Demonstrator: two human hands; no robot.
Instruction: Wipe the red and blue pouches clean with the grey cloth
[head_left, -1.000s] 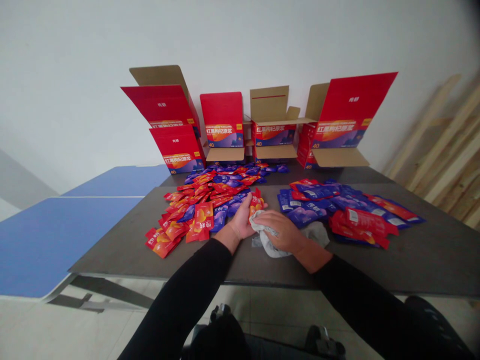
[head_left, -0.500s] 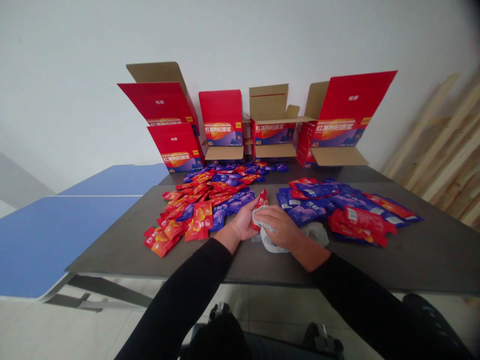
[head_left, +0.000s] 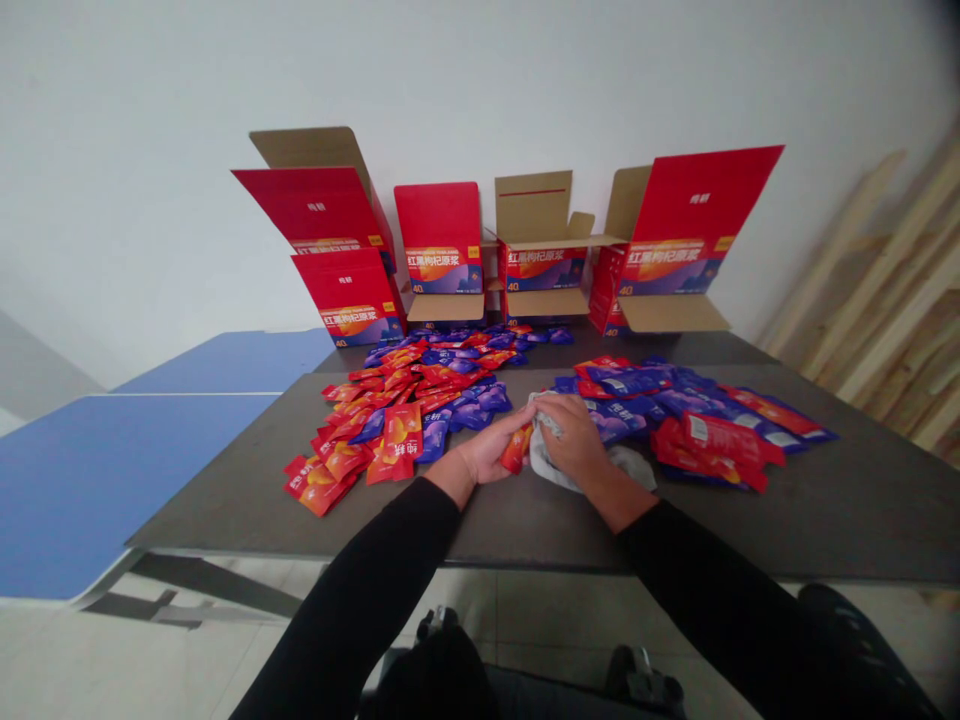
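Note:
Between my hands, just above the dark table, is a red-and-orange pouch [head_left: 515, 452]. My left hand [head_left: 491, 446] is closed around its lower part. My right hand [head_left: 574, 437] grips a light grey cloth [head_left: 553, 470] and presses it against the pouch's upper end, which is covered. Part of the cloth trails onto the table beneath my right wrist. To the left spreads a pile of red and purple-blue pouches [head_left: 405, 437]. Another mixed pile of pouches [head_left: 720, 452] lies to the right, close to my right hand.
Several open red cartons stand along the back of the table, including a left carton [head_left: 349, 295], a middle carton [head_left: 439, 240] and a right carton [head_left: 667, 250] with its flap folded down. A blue table [head_left: 67, 490] adjoins on the left. Wooden planks [head_left: 892, 310] lean at the right.
My right hand has moved up slightly with the cloth, over the pouch's top end. The pouch's upper tip, visible before, is now covered, and its lower part shows more.

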